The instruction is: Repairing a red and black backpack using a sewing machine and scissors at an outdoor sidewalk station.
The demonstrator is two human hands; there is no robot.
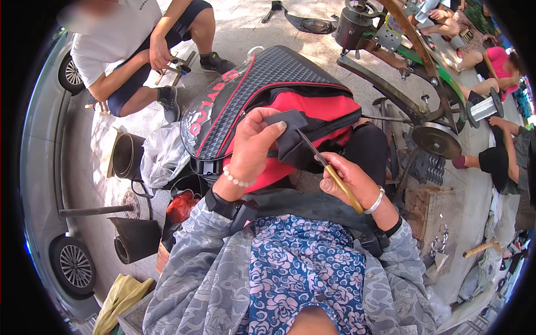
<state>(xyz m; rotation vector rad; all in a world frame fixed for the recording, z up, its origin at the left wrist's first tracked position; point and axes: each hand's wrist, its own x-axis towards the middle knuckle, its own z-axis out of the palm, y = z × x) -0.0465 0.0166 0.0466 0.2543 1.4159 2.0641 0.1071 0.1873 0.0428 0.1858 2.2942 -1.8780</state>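
My left hand (pixel 251 142) pinches a piece of black fabric (pixel 291 146) between thumb and fingers, holding it up above the bag. Whether this fabric is joined to the bag is unclear. A long awl (pixel 341 187) with a yellowish wooden handle and thin metal shaft is gripped in my right hand (pixel 354 181). Its tip meets the fabric near my left thumb; how deep it goes is hidden. Beneath both hands lies a large black and red bag (pixel 273 72), with a patterned black top, red piping and a zip along its side.
A dark metal hand-cranked machine (pixel 391 89) stands at right, a thread spool (pixel 484 108) beside it. A wooden box (pixel 432 209) sits near my right elbow. At left are a white plastic bag (pixel 162 156), rolled dark sheets (pixel 137 240) and a parked car (pixel 42 167). A seated person (pixel 128 44) faces me.
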